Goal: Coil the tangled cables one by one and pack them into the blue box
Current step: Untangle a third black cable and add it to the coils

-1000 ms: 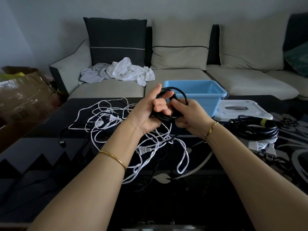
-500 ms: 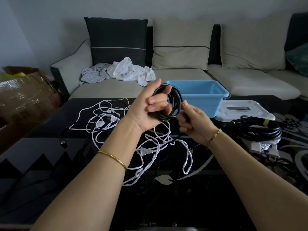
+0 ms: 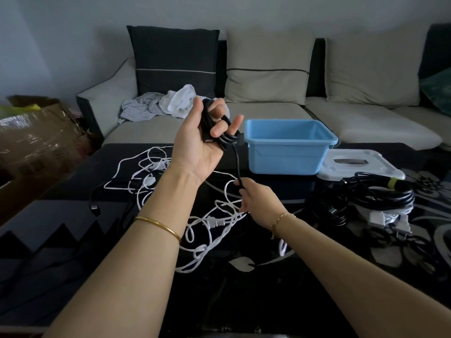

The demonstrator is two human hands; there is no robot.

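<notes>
Right hand (image 3: 256, 203) has dropped below the left hand (image 3: 195, 152), pinching the tail of the black cable (image 3: 227, 139) whose coil the raised left grips; blue box (image 3: 285, 157) right of it looks empty, white tangle (image 3: 216, 222) underneath uncoiled.

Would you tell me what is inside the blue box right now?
Only bare inner walls show inside the blue box; no cable is visible. Its near wall hides the bottom, so that part cannot be checked.
</notes>
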